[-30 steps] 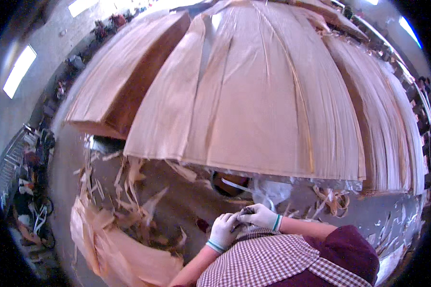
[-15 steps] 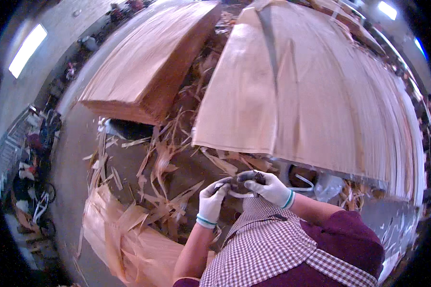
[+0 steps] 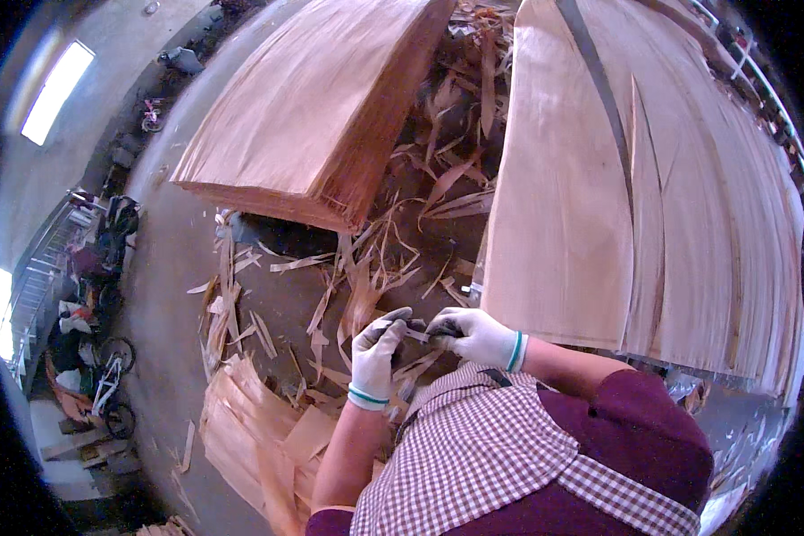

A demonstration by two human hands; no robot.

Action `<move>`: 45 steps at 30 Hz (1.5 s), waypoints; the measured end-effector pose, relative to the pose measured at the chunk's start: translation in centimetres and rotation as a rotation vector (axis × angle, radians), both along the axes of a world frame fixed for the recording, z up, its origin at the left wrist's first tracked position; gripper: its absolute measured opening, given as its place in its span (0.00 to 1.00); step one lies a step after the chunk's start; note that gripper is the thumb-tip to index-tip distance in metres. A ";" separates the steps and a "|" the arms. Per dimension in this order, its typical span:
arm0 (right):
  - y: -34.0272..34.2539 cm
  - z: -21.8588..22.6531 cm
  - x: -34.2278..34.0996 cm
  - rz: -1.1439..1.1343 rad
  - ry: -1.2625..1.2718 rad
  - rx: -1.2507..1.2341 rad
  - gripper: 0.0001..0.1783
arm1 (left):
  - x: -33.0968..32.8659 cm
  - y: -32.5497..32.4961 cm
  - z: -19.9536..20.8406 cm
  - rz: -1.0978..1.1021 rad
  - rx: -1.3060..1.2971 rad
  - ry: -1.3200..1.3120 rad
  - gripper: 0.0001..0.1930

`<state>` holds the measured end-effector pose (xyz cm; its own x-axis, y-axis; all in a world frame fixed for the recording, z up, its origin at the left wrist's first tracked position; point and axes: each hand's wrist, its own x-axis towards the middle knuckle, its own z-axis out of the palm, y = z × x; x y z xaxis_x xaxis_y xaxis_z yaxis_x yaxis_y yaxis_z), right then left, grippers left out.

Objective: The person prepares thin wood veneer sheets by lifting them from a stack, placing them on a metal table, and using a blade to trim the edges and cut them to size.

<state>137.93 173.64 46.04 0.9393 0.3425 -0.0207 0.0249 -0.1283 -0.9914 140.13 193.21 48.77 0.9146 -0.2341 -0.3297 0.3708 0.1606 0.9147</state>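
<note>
In front of my apron, my left hand (image 3: 375, 359) and my right hand (image 3: 481, 338) are close together, both in white gloves with dark fingertips and green-edged cuffs. A short pale strip (image 3: 416, 335) spans the small gap between my pinched fingers. Its ends are hidden in the gloves, and its material is too small to make out. Just beyond my right hand lies the front edge of a large stack of wood veneer sheets (image 3: 563, 214), its top sheet split by a long dark gap.
A second veneer stack (image 3: 304, 107) stands at the far left on a low dark support. Torn veneer scraps (image 3: 357, 295) litter the floor between the stacks. More loose veneer (image 3: 250, 429) lies by my left forearm. A bicycle (image 3: 112, 384) stands along the left wall.
My view has turned, so the stacks sit differently in it. Both hands stay together, shifted slightly left in view. The strip's longer curved part, seen before below my fingers, no longer shows.
</note>
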 end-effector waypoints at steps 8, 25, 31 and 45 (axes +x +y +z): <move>-1.3 2.4 9.6 -0.401 0.160 0.032 0.08 | 14.2 10.1 -4.2 0.111 0.133 0.124 0.13; -9.7 4.3 13.3 -1.749 -0.155 0.708 0.13 | 42.0 -8.5 -7.3 -0.895 0.147 0.102 0.13; -15.0 -0.5 13.7 -1.987 -0.026 0.828 0.08 | 47.2 -21.9 -5.5 -1.334 0.403 -0.141 0.16; -19.4 2.8 17.7 -2.383 0.158 0.391 0.09 | 65.7 -57.3 -11.2 -1.192 0.505 -1.114 0.31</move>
